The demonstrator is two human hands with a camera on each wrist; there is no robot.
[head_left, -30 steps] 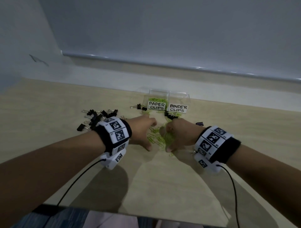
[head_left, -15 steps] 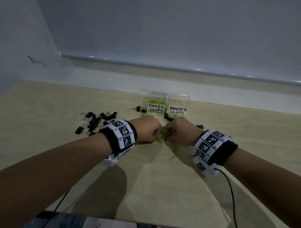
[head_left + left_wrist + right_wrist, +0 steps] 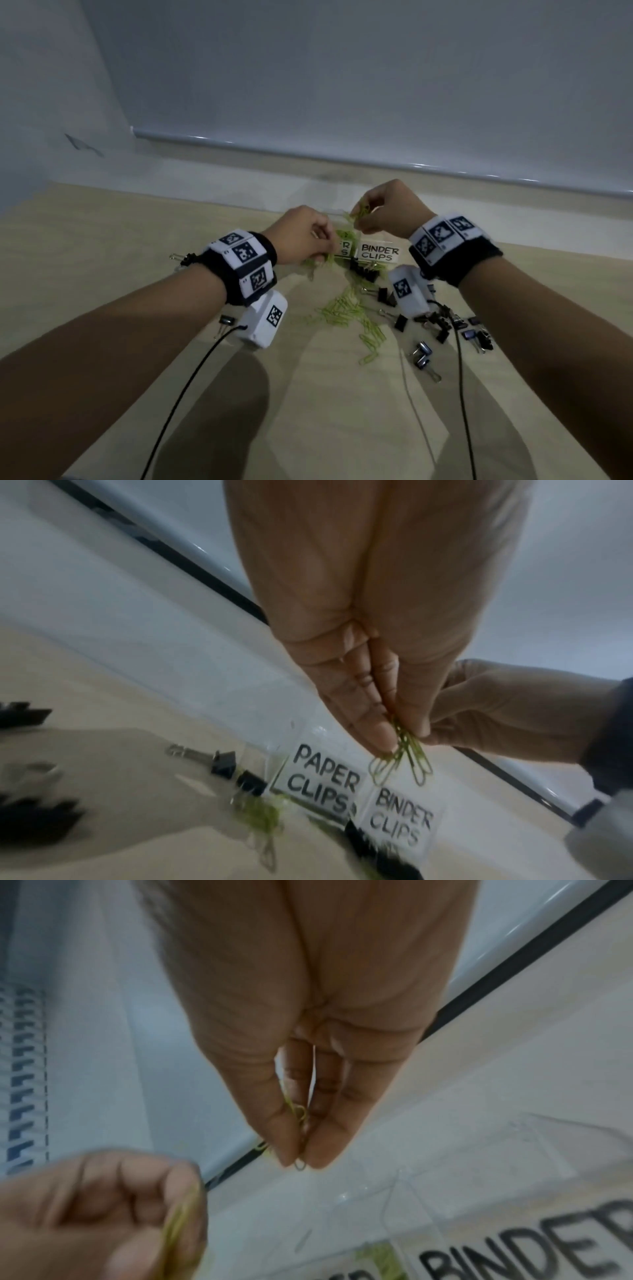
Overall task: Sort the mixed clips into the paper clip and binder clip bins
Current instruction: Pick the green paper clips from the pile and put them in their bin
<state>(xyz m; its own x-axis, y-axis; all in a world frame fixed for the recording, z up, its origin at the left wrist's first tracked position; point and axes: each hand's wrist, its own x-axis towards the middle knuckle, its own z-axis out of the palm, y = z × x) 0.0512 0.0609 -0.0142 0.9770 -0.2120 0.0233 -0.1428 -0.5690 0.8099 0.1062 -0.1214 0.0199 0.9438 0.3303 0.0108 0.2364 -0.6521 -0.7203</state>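
Observation:
Two clear bins stand side by side at the back of the table, labelled PAPER CLIPS (image 3: pixel 320 776) and BINDER CLIPS (image 3: pixel 379 253). My left hand (image 3: pixel 305 236) pinches a bunch of green paper clips (image 3: pixel 405 753) just in front of the paper clip bin. My right hand (image 3: pixel 383 212) is raised above the bins and pinches more green paper clips (image 3: pixel 359 212) between thumb and fingertips (image 3: pixel 322 1148). Loose green paper clips (image 3: pixel 346 311) lie on the table below the hands. Black binder clips (image 3: pixel 442 325) are scattered to the right.
More black binder clips (image 3: pixel 222 761) lie left of the bins and under my left wrist (image 3: pixel 226 322). Cables from the wrist cameras trail over the wooden table (image 3: pixel 342 411). A grey wall with a ledge (image 3: pixel 308 157) runs right behind the bins.
Both hands closed on paper clips in the pile, then lifted them off the table toward the bins. The right hand rose higher than the left.

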